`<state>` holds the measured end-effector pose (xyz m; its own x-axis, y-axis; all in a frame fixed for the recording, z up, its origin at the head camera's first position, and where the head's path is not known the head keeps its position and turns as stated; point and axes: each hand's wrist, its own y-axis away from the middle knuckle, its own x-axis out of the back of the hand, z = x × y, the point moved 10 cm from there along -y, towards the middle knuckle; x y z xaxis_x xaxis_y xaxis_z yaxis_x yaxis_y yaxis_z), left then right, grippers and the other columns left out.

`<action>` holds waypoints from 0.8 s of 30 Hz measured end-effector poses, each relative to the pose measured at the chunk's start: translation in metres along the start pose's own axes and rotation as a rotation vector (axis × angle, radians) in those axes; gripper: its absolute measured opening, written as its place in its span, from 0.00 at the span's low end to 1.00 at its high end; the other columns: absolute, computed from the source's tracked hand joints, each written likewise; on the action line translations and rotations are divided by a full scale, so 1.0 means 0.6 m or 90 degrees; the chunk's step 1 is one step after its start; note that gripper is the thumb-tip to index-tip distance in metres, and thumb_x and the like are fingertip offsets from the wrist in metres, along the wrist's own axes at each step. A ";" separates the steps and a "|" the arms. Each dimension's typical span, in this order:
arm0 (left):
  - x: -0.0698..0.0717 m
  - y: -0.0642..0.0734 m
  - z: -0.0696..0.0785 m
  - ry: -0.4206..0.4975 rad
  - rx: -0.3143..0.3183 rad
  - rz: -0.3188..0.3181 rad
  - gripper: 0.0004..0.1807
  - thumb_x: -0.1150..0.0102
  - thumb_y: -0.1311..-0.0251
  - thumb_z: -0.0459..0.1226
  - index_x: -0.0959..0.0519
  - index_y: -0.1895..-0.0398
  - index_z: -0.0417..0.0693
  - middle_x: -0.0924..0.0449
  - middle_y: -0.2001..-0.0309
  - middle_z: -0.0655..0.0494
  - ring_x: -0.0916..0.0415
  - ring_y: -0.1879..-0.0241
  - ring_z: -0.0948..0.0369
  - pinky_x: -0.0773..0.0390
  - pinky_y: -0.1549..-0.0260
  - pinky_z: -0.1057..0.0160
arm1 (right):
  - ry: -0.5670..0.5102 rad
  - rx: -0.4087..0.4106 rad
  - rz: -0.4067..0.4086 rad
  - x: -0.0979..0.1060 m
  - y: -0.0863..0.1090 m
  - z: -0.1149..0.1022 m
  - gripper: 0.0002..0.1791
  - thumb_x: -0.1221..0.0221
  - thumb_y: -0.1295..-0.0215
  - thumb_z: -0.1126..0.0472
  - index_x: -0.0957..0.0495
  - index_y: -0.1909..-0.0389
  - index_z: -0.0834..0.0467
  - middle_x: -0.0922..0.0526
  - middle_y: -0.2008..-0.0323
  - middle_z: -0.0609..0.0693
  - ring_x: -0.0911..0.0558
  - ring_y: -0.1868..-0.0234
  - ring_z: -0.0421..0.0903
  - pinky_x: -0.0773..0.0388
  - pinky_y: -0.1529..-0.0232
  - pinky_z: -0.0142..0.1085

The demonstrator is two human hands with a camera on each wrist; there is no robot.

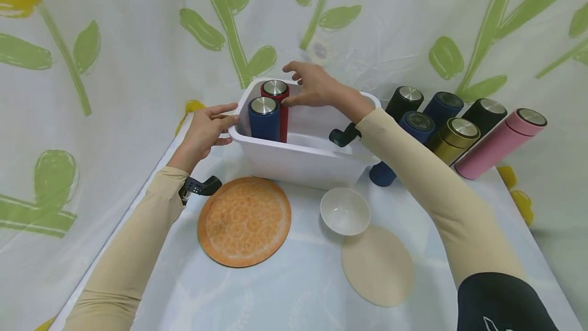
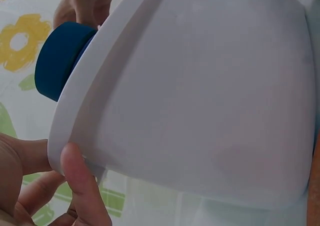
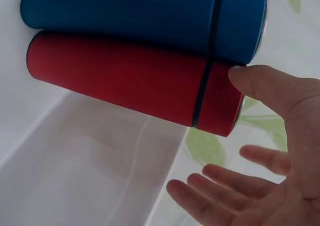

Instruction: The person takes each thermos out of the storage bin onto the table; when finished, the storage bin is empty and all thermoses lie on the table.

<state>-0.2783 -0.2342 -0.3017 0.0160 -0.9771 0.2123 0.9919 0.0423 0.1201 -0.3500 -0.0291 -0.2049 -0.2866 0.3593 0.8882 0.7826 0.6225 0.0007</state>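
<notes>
A white plastic tub (image 1: 298,165) stands toward the back of the table. Inside its left end, a blue flask (image 1: 264,124) and a red flask (image 3: 115,81) stand upright side by side, both with steel-topped lids. My left hand (image 1: 198,132) holds the tub's rim at the left corner, thumb on the outer face and fingers at the edge. Over the tub, my right hand (image 1: 316,86) has its fingers spread apart. Its thumb (image 3: 260,83) touches the red flask's lid, while the other fingers are off it.
Right of the tub stand several more flasks, among them a gold flask (image 1: 452,142) and a leaning pink flask (image 1: 500,144). A dark blue flask (image 1: 382,174) is partly hidden by the right arm. In front lie an orange round mat (image 1: 243,221), a white bowl (image 1: 345,212) and a beige disc (image 1: 378,269).
</notes>
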 end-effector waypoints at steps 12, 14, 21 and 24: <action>-0.008 0.006 -0.007 0.004 0.003 -0.005 0.25 0.39 0.31 0.39 0.26 0.31 0.54 0.21 0.46 0.44 0.25 0.65 0.60 0.17 0.70 0.67 | -0.091 0.046 -0.063 -0.039 -0.023 0.003 0.44 0.30 0.41 0.62 0.39 0.25 0.57 0.27 0.36 0.61 0.27 0.36 0.57 0.28 0.38 0.46; -0.009 0.006 -0.009 0.003 0.001 -0.006 0.25 0.39 0.30 0.39 0.27 0.30 0.54 0.21 0.45 0.44 0.24 0.64 0.59 0.17 0.70 0.66 | -0.112 0.057 -0.072 -0.047 -0.024 0.001 0.44 0.31 0.41 0.64 0.40 0.24 0.56 0.28 0.35 0.59 0.27 0.37 0.56 0.27 0.39 0.45; -0.014 0.008 -0.024 0.000 0.012 -0.013 0.26 0.39 0.31 0.40 0.27 0.30 0.54 0.22 0.44 0.42 0.24 0.62 0.58 0.17 0.69 0.66 | -0.204 0.071 -0.092 -0.075 -0.027 0.002 0.44 0.34 0.40 0.70 0.40 0.24 0.55 0.27 0.36 0.56 0.25 0.44 0.50 0.23 0.45 0.40; -0.013 0.007 -0.030 0.000 0.016 -0.015 0.26 0.38 0.31 0.40 0.27 0.30 0.54 0.23 0.44 0.42 0.26 0.63 0.59 0.17 0.69 0.66 | -0.256 0.050 -0.098 -0.085 -0.028 0.009 0.41 0.34 0.40 0.71 0.35 0.26 0.55 0.27 0.37 0.57 0.25 0.44 0.51 0.20 0.49 0.43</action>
<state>-0.2717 -0.2299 -0.3206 -0.0065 -0.9780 0.2085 0.9885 0.0252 0.1492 -0.3515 -0.0542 -0.2528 -0.6015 0.4902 0.6308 0.6736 0.7358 0.0705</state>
